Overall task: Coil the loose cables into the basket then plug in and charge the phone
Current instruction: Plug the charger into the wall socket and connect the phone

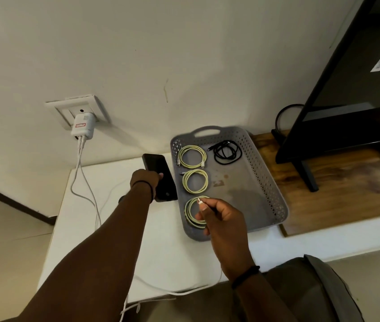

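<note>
A grey perforated basket (265, 182) lies on the white counter and holds three pale yellow cable coils (192, 156) (195, 181) (190, 214) and a black coil (228, 151). My left hand (146, 178) grips a black phone (160, 175) lying just left of the basket. My right hand (224, 217) hovers over the basket's near corner and pinches the white connector (199, 201) of a white charging cable. That cable runs under my right wrist and along the counter's front edge. A white charger (83, 126) sits in the wall socket with two white cables hanging from it.
A black TV (356, 73) on a stand occupies the wooden surface (347, 182) to the right, with a dark cable loop (286, 115) behind it. The white counter (87, 228) ends at its left and front edges. A grey backpack (312, 287) lies at the lower right.
</note>
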### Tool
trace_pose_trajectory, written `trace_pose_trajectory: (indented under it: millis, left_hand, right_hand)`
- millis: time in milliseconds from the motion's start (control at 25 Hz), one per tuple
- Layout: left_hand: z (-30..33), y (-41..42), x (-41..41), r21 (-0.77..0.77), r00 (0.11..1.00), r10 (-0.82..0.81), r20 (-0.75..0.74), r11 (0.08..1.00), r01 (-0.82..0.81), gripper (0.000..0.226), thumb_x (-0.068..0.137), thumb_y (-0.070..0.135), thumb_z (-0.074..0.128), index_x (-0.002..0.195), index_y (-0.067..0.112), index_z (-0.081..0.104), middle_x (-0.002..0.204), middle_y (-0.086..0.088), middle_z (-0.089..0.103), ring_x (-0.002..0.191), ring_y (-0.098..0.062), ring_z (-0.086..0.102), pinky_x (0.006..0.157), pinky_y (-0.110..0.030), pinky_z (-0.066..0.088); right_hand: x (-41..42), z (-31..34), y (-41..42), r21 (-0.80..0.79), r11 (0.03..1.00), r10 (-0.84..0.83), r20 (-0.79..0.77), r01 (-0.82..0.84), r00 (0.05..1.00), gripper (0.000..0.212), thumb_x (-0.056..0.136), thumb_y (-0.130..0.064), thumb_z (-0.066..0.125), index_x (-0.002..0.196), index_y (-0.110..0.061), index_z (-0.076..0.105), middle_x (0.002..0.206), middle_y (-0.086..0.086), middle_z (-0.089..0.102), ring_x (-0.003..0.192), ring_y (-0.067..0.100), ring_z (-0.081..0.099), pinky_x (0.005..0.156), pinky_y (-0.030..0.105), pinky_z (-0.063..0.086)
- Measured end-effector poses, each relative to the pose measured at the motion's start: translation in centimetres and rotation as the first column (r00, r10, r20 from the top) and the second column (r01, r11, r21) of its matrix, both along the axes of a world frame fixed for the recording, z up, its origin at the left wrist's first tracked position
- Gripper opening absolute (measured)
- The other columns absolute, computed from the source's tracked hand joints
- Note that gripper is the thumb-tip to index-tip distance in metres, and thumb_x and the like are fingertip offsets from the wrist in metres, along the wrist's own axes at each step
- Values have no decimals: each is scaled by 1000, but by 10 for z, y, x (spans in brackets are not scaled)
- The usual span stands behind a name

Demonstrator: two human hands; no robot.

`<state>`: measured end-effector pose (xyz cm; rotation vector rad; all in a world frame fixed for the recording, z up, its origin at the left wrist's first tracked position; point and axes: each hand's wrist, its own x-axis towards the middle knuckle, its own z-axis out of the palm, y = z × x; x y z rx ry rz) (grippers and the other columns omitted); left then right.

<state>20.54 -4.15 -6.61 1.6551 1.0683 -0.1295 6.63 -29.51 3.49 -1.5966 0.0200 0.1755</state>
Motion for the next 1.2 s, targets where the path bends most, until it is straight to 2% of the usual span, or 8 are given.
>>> trace_pose_trajectory:
  millis: [160,280,480,680,800,880,1040,1200]
  left_hand:
    - [65,-24,-54,-340,938,273,212,921,-191,29,86,6,70,112,5,56,109,-19,65,91,-37,66,77,-52,54]
    - [92,-31,-94,-524,880,364,305,836,-165,35,91,4,63,125,3,55,116,-19,64,83,-29,66,66,-46,52]
    - [122,-47,-174,-680,800,453,394,729,-78,41,94,11,59,134,3,52,126,-17,63,96,-28,67,58,-34,60]
    - [126,-66,-228,-703,659,577,483,704,-101,42,94,12,59,135,7,50,124,-17,64,106,-35,65,73,-45,58]
    - [131,-72,-244,-709,613,623,487,691,-139,39,93,9,59,132,9,51,121,-16,66,101,-35,67,76,-46,57]
    - [134,-73,-249,-711,594,638,490,687,-152,38,93,8,60,131,10,52,121,-16,66,103,-37,66,79,-47,57]
    - [139,-74,-258,-696,560,645,520,700,-160,41,94,10,60,134,11,49,120,-15,65,104,-36,66,75,-43,61]
    - [142,-82,-257,-682,531,659,533,706,-192,35,93,9,61,127,15,52,113,-11,67,102,-35,66,73,-41,61]
  right_hand:
    - [-2,1,4,-78,997,12,50,-8,999,12,94,-19,63,96,-27,71,77,-4,73,73,7,68,64,24,51]
    - [-13,5,11,-111,993,54,69,-46,996,8,95,-22,63,97,-24,70,77,-5,73,76,13,69,64,29,55]
    - [-54,22,26,-181,976,137,68,-123,988,17,99,-27,53,91,-19,65,70,-6,71,55,4,60,53,16,49]
    - [-96,31,43,-258,959,157,133,-118,979,21,102,-26,47,120,-26,58,79,-8,70,70,8,65,58,16,53]
    - [-115,30,54,-403,912,206,278,-81,938,37,103,-29,45,138,-20,53,84,-10,69,78,11,68,79,30,57]
    - [-120,28,58,-421,905,211,307,-66,928,40,103,-27,44,141,-20,50,86,-8,70,77,11,67,84,32,56]
    - [-125,28,61,-470,879,256,330,-76,909,42,102,-23,47,144,-20,45,85,-13,64,78,5,62,85,30,56]
    - [-128,26,64,-533,843,268,312,-65,912,45,102,-20,46,147,-21,39,85,-9,67,84,4,60,85,18,47]
